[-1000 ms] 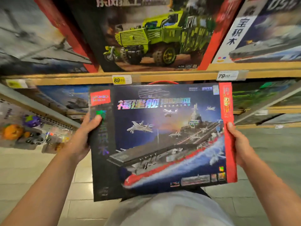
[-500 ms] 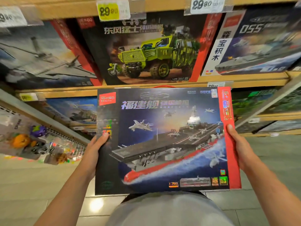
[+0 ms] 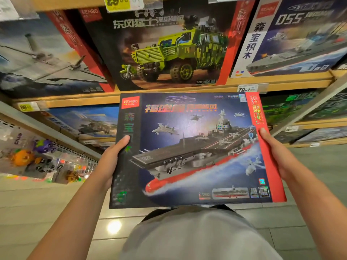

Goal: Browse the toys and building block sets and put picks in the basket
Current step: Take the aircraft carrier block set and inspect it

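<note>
Head view shows the aircraft-carrier block set sitting a little lower against the wooden shelf than a second ago, its face now squared toward the camera, which suggests it is being looked over as a pick; no basket is visible. Left hand and right hand grip its side edges with arms stretched forward, thumbs lying on the front and remaining fingers hidden behind.

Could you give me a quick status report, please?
Left hand and right hand grip aircraft carrier box by its side edges. Basket not in view. Nothing in the way.
</note>
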